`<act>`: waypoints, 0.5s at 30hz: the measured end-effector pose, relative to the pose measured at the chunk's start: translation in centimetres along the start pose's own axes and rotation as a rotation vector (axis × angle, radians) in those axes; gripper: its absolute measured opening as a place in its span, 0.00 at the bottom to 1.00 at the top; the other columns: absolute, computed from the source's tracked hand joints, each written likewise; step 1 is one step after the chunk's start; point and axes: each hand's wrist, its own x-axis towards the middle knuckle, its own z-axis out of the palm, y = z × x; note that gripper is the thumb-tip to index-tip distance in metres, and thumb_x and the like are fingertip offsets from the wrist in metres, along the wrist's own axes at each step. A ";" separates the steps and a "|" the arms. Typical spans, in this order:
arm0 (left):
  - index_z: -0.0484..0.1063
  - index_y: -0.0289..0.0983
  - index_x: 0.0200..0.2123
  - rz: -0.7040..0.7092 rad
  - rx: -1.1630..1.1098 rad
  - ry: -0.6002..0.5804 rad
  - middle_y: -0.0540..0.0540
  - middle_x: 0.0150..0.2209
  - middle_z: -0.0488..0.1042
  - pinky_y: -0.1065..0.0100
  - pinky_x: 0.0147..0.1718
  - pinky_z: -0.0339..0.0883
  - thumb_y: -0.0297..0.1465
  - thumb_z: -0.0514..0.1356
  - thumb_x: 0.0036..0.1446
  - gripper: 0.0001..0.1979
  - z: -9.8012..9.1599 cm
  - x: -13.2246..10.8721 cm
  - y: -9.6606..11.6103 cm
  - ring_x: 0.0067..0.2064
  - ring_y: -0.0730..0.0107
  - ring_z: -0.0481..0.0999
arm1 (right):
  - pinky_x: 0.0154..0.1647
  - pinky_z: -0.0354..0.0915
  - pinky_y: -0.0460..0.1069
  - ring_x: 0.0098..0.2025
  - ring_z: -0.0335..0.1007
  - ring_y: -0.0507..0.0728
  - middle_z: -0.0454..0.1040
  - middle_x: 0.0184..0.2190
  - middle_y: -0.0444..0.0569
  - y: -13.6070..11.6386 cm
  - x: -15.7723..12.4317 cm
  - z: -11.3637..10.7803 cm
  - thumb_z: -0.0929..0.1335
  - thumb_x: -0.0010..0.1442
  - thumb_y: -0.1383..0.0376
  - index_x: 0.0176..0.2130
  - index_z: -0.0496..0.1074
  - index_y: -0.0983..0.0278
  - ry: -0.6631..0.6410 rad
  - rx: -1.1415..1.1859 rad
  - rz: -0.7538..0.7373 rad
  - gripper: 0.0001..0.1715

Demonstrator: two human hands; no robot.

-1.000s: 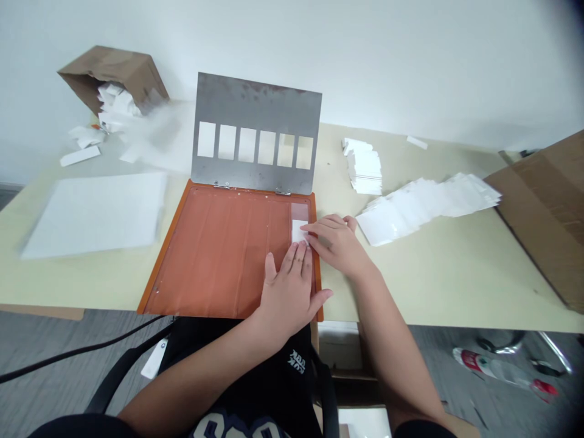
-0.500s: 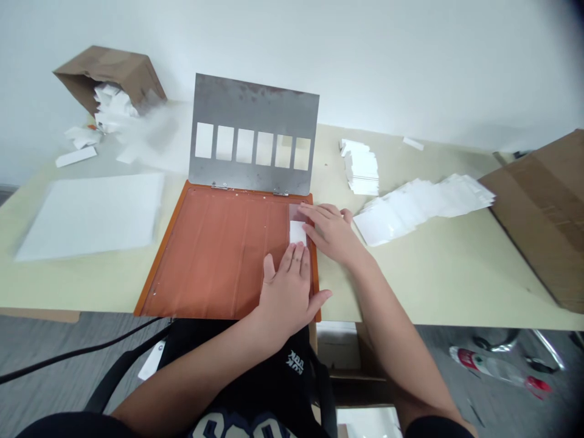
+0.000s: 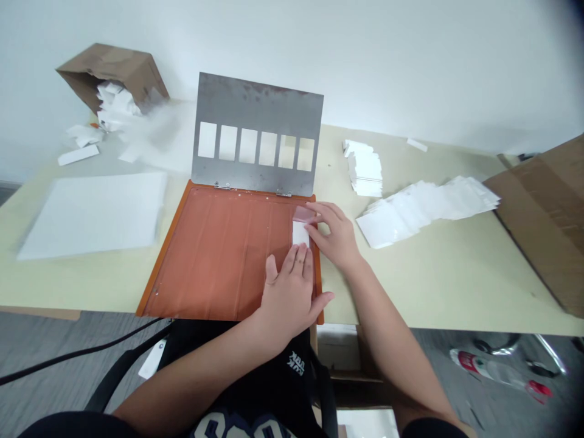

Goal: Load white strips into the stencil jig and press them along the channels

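My left hand (image 3: 289,289) lies flat with fingers stretched, its fingertips pressing the lower part of a small white card (image 3: 300,232). The card rests near the right edge of an orange-brown mat (image 3: 219,255) set in an orange frame. From the card's far end extends a piece of clear plastic film (image 3: 303,214), slightly raised. My right hand (image 3: 336,234) reaches in from the right, thumb and fingers bent around the film's right edge. A hinged grey metal plate (image 3: 260,100) with a row of rectangular cutouts stands upright behind the mat.
A white sheet stack (image 3: 98,213) lies left. At the back left, a tipped cardboard box (image 3: 123,67) spills white scraps. Right of the mat are a small pile of white pieces (image 3: 365,170) and fanned white sleeves (image 3: 424,210). A large carton (image 3: 547,219) stands far right.
My right hand's fingers have bent and lifted from lying over the film to gripping its edge, and the film has tilted up. My left hand stays pressed on the card.
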 end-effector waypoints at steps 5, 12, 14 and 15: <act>0.50 0.29 0.69 0.005 0.000 0.015 0.37 0.69 0.53 0.39 0.61 0.53 0.52 0.39 0.67 0.39 0.1 -0.1 -0.1 0.69 0.49 0.54 | 0.56 0.69 0.58 0.41 0.77 0.56 0.76 0.47 0.51 -0.1 -0.4 -0.2 0.66 0.63 0.64 0.44 0.75 0.58 0.013 0.090 -0.044 0.10; 0.52 0.29 0.68 0.003 -0.016 0.014 0.37 0.69 0.55 0.39 0.61 0.53 0.52 0.40 0.66 0.39 0.1 -0.1 -0.1 0.69 0.50 0.54 | 0.64 0.57 0.62 0.45 0.75 0.57 0.80 0.39 0.47 -0.1 -1.1 -0.6 0.66 0.64 0.64 0.36 0.76 0.58 -0.104 -0.039 -0.116 0.08; 0.52 0.29 0.68 0.003 -0.023 0.013 0.37 0.69 0.54 0.40 0.61 0.53 0.52 0.40 0.67 0.38 0.0 -0.1 -0.2 0.69 0.50 0.54 | 0.63 0.55 0.62 0.45 0.75 0.57 0.81 0.38 0.46 -0.1 -1.1 -0.6 0.66 0.64 0.64 0.36 0.77 0.58 -0.116 -0.080 -0.118 0.08; 0.52 0.29 0.68 0.003 -0.025 0.012 0.37 0.69 0.54 0.40 0.61 0.52 0.52 0.39 0.67 0.38 0.0 -0.1 -0.2 0.69 0.51 0.54 | 0.63 0.54 0.62 0.46 0.74 0.57 0.81 0.38 0.45 -0.2 -1.1 -0.7 0.66 0.64 0.64 0.36 0.77 0.58 -0.119 -0.095 -0.118 0.08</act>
